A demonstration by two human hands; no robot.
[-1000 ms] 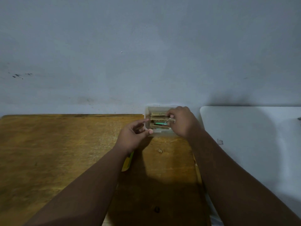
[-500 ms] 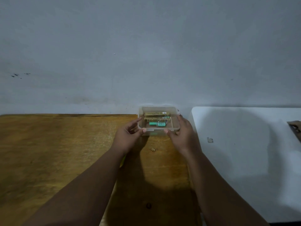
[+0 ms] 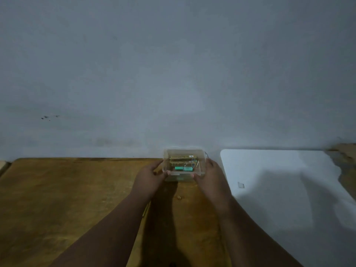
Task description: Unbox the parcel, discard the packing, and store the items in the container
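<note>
A small clear plastic container (image 3: 201, 157) sits at the far edge of the wooden table (image 3: 57, 199), against the wall. Inside it lie two flat gold-brown boxes (image 3: 183, 157) and a green cylindrical item (image 3: 183, 168). My left hand (image 3: 149, 178) grips the container's left front corner. My right hand (image 3: 211, 175) grips its right side and front corner. Both thumbs rest on the front rim.
A white table (image 3: 289, 199) adjoins the wooden one on the right. A brown piece of cardboard (image 3: 345, 153) shows at the far right edge. A small crumb (image 3: 179, 197) lies on the wood near my hands. A yellow sliver (image 3: 145, 210) peeks from under my left forearm.
My right hand has left the items inside the container and taken hold of its right side. Both hands now hold the container.
</note>
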